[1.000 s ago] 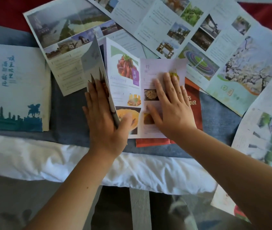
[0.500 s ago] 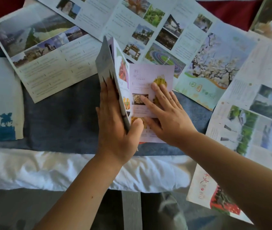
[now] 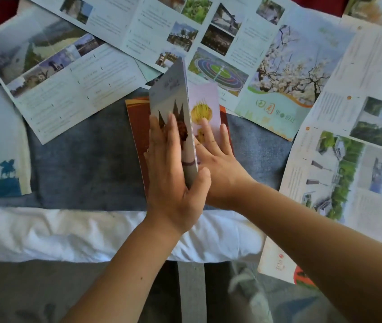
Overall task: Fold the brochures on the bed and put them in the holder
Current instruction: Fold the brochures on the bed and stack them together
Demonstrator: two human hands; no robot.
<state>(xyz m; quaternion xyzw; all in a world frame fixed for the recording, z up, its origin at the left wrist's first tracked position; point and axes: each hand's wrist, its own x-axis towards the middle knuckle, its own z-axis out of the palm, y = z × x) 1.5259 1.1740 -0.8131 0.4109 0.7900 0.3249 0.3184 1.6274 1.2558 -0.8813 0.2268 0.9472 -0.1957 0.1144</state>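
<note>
A fold is in hand: the left hand (image 3: pixel 173 173) grasps the raised flap of the brochure (image 3: pixel 176 101), fingers flat on its outer face, thumb hooked round the near edge. Just right of it the right hand (image 3: pixel 218 155) lies released, palm down, pinning the pale panel to the bed (image 3: pixel 87 159). Next, I judge, the flap must drop rightward onto that panel, so the right hand has to slide clear. The flap stands nearly upright, grey with dark spikes printed on it. No holder is in view.
</note>
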